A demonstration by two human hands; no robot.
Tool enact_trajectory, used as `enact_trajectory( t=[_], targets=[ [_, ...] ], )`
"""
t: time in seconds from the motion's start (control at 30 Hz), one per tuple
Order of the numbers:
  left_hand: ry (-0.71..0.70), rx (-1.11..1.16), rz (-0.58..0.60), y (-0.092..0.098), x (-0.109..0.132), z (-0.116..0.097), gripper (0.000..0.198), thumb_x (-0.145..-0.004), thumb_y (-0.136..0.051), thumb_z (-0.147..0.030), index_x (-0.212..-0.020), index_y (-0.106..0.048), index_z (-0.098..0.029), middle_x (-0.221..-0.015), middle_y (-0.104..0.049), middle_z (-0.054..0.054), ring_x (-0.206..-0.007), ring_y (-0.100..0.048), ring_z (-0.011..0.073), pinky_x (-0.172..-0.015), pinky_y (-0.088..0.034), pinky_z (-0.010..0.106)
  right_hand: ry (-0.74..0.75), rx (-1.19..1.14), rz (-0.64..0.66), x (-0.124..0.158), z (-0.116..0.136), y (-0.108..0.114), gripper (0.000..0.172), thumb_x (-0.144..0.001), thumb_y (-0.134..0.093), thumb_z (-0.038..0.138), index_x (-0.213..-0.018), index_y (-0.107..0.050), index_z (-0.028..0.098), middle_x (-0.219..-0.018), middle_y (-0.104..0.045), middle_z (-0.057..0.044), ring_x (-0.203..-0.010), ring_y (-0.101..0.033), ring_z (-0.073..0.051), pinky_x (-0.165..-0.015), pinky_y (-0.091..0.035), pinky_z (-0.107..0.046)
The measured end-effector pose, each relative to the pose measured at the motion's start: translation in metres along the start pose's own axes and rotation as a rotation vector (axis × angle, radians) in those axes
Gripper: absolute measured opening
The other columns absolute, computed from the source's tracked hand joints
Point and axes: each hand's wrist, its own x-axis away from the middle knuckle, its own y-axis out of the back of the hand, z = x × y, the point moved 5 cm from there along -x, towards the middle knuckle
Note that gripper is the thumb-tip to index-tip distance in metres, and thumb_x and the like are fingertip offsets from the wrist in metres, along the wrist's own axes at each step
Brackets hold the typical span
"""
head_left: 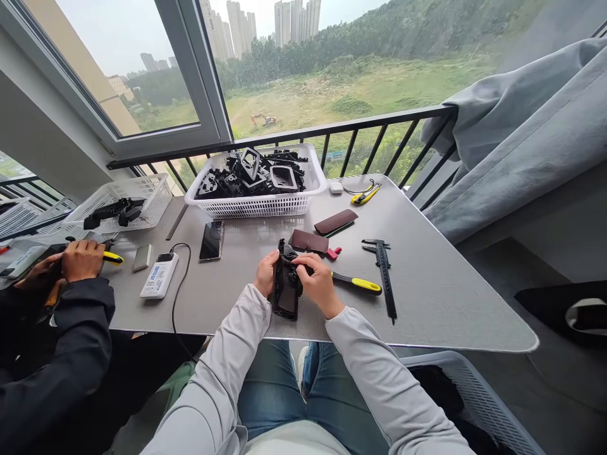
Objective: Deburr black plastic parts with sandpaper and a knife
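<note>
One brushed-steel table [427, 297] carries a white plastic basket [256, 205] of black moulded parts [249, 174] at twelve o'clock. At six o'clock, the left hand [265, 273] closes around a matte black plastic part [286, 297], and the right hand [320, 284] pinches a yellow-handled tool [358, 284] against it.

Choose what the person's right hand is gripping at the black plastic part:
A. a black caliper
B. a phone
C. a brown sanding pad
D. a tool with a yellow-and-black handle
D: the right hand closes on a tool with a yellow-and-black handle, which runs out sideways from the black plastic part held by the left hand.
</note>
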Motion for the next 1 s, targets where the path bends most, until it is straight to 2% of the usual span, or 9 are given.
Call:
enact_trajectory(
  t=[0.17, 0.33, 0.5, 0.57, 0.63, 0.77, 0.87, 1.0],
  targets=[
    [-0.040, -0.024, -0.108, 0.002, 0.002, -0.001, 0.022, -0.077, -0.070, -0.021, -0.062, -0.055, -0.014, -0.055, -0.056, -0.004, -0.049, -0.050, 0.0070, -0.055, -0.041, 0.020, -0.036, 0.033, -0.021, -0.001, -0.007, 0.004, 0.021, -0.076, -0.049, 0.016, -0.069, -0.068, 0.022, -0.076, -0.065, -0.003, -0.076, -0.062, -0.019, -0.074, -0.051, -0.034],
    [-0.047, -0.071, -0.107, 0.001, 0.002, 0.000, 0.022, -0.078, -0.068, -0.025, -0.063, -0.055, -0.015, -0.055, -0.056, -0.004, -0.047, -0.050, 0.0078, -0.053, -0.040, 0.021, -0.101, 0.064, -0.011, 0.001, -0.015, 0.001, 0.022, -0.074, -0.049, 0.016, -0.069, -0.069, 0.022, -0.074, -0.060, -0.002, -0.069, -0.060, -0.018, -0.069, -0.050, -0.032],
    [-0.087, -0.127, -0.126, 0.008, -0.001, -0.003, 0.022, -0.077, -0.068, -0.029, -0.064, -0.056, -0.015, -0.056, -0.058, -0.004, -0.049, -0.050, 0.0087, -0.055, -0.042, 0.023, -0.198, 0.128, -0.104, 0.000, -0.028, 0.014, 0.021, -0.071, -0.049, 0.016, -0.057, -0.064, 0.022, -0.066, -0.059, -0.002, -0.064, -0.057, -0.019, -0.065, -0.048, -0.034],
    [-0.088, -0.130, -0.132, 0.010, -0.003, -0.004, 0.023, -0.076, -0.068, -0.032, -0.065, -0.057, -0.015, -0.059, -0.059, -0.003, -0.050, -0.052, 0.0094, -0.056, -0.043, 0.024, -0.184, 0.080, -0.139, -0.001, -0.029, 0.020, 0.020, -0.073, -0.050, 0.017, -0.060, -0.065, 0.022, -0.068, -0.062, -0.003, -0.068, -0.059, -0.020, -0.069, -0.049, -0.035],
    [-0.091, -0.143, -0.123, 0.011, -0.005, -0.004, 0.022, -0.075, -0.069, -0.032, -0.066, -0.059, -0.015, -0.061, -0.061, -0.002, -0.053, -0.053, 0.0099, -0.058, -0.044, 0.024, -0.121, 0.001, -0.159, -0.002, -0.023, 0.022, 0.020, -0.078, -0.050, 0.019, -0.073, -0.069, 0.022, -0.077, -0.067, -0.004, -0.077, -0.062, -0.021, -0.076, -0.051, -0.036],
    [-0.100, -0.171, -0.100, 0.011, -0.006, -0.002, 0.020, -0.076, -0.068, -0.031, -0.068, -0.061, -0.014, -0.063, -0.062, -0.002, -0.054, -0.053, 0.0097, -0.059, -0.043, 0.024, 0.006, -0.017, -0.054, -0.002, -0.010, 0.011, 0.021, -0.085, -0.051, 0.022, -0.092, -0.071, 0.023, -0.097, -0.067, -0.007, -0.092, -0.062, -0.022, -0.086, -0.051, -0.040],
    [-0.075, -0.179, -0.102, 0.012, -0.006, 0.001, 0.021, -0.076, -0.068, -0.033, -0.069, -0.061, -0.014, -0.061, -0.061, -0.002, -0.051, -0.050, 0.0094, -0.056, -0.041, 0.024, 0.020, 0.053, 0.049, 0.000, -0.010, 0.001, 0.024, -0.084, -0.050, 0.019, -0.096, -0.071, 0.023, -0.098, -0.065, -0.008, -0.093, -0.062, -0.023, -0.086, -0.051, -0.041],
    [-0.110, -0.182, -0.116, 0.014, -0.006, -0.002, 0.023, -0.076, -0.067, -0.035, -0.067, -0.059, -0.015, -0.059, -0.059, -0.003, -0.050, -0.048, 0.0088, -0.054, -0.040, 0.023, 0.046, 0.062, 0.062, 0.002, -0.012, 0.001, 0.027, -0.083, -0.049, 0.013, -0.097, -0.070, 0.023, -0.093, -0.064, -0.006, -0.087, -0.063, -0.021, -0.080, -0.053, -0.038]
  ],
)
